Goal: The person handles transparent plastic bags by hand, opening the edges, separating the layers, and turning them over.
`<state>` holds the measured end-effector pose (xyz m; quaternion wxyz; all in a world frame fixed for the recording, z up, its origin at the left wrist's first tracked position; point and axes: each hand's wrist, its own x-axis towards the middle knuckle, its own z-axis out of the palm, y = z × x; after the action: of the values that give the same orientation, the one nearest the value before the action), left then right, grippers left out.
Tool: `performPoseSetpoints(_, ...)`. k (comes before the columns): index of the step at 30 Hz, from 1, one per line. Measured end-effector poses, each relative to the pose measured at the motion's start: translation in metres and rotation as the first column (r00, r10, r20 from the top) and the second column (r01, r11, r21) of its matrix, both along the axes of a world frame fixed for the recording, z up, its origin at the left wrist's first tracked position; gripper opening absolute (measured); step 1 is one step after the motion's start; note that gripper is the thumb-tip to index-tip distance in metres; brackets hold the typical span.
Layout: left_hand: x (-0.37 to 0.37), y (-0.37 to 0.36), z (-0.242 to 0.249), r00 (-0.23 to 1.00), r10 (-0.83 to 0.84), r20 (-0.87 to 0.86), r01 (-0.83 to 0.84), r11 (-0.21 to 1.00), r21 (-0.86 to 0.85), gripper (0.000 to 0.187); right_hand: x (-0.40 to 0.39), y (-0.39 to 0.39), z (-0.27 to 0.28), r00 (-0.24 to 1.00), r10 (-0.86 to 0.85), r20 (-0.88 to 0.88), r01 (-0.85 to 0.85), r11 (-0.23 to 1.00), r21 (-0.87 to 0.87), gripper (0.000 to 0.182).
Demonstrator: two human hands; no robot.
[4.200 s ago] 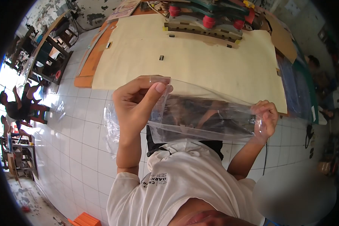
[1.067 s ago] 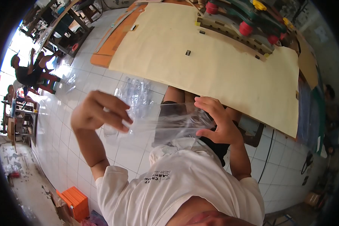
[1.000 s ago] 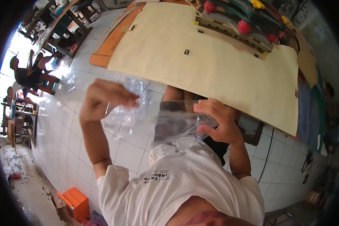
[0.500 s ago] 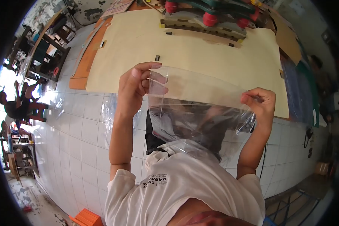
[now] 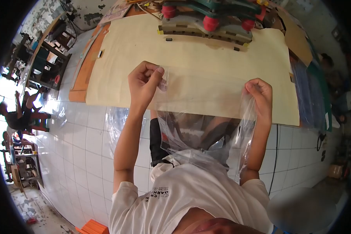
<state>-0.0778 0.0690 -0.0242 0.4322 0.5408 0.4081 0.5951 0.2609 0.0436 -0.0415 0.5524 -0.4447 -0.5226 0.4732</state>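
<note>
A clear plastic sheet [image 5: 202, 130] stretches between my hands in front of my body, its lower part sagging in folds towards my shirt. My left hand [image 5: 145, 84] pinches its upper left corner between thumb and curled fingers. At the upper right corner, my right hand [image 5: 261, 95] is closed on the edge with thumb and fingertips. Behind the upper part of the sheet lies a cream paper cover [image 5: 206, 64] on the worktable. My dark trousers show through the lower part.
At the table's far side stands a green frame [image 5: 222, 8] with red knobs [image 5: 211, 22]. Another piece of clear plastic [image 5: 116, 123] hangs by the near edge. Blue plastic sheets [image 5: 310, 95] lie at the right. A person [image 5: 17, 115] sits far left; a blurred rounded shape [image 5: 302, 210] is lower right.
My left fingers, spread behind the sheet before, are now curled into a pinch at its corner. My right hand has moved up and left. A blurred shape has appeared lower right.
</note>
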Motion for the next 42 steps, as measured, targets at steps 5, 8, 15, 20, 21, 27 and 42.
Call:
performPoseSetpoints(5,-0.002,0.058,-0.023,0.972,-0.227,-0.059,0.227,0.974,-0.002,0.019,0.008,0.016,-0.012,0.98,-0.177,0.096,0.166,0.98,0.112,0.012)
performPoseSetpoints(8,-0.004,0.08,-0.037,0.909,-0.409,-0.074,0.41,0.912,-0.006,0.03,0.006,0.013,-0.017,0.964,-0.253,0.082,0.243,0.963,0.119,0.013)
performPoseSetpoints(15,-0.002,0.065,-0.037,0.951,-0.28,-0.135,0.296,0.948,0.119,0.044,-0.004,0.025,-0.006,0.956,-0.279,0.089,0.273,0.96,0.066,0.016)
performPoseSetpoints(20,-0.007,0.073,-0.047,0.973,-0.222,-0.061,0.229,0.956,0.184,0.043,0.004,0.058,0.006,0.973,-0.112,0.2,0.104,0.993,0.051,0.015)
performPoseSetpoints(21,-0.007,0.074,-0.046,0.973,-0.221,-0.06,0.228,0.955,0.188,0.043,0.005,0.064,0.004,0.987,-0.072,0.143,0.063,0.996,0.066,0.014)
performPoseSetpoints(27,-0.004,0.068,-0.041,0.979,-0.199,-0.042,0.203,0.967,0.156,0.041,-0.002,0.066,-0.012,0.987,-0.114,0.117,0.11,0.993,0.038,0.017)
performPoseSetpoints(42,-0.004,0.062,-0.04,0.976,-0.216,-0.038,0.219,0.948,0.233,0.047,0.003,0.075,-0.025,0.995,-0.054,0.088,0.055,0.998,-0.016,0.018)
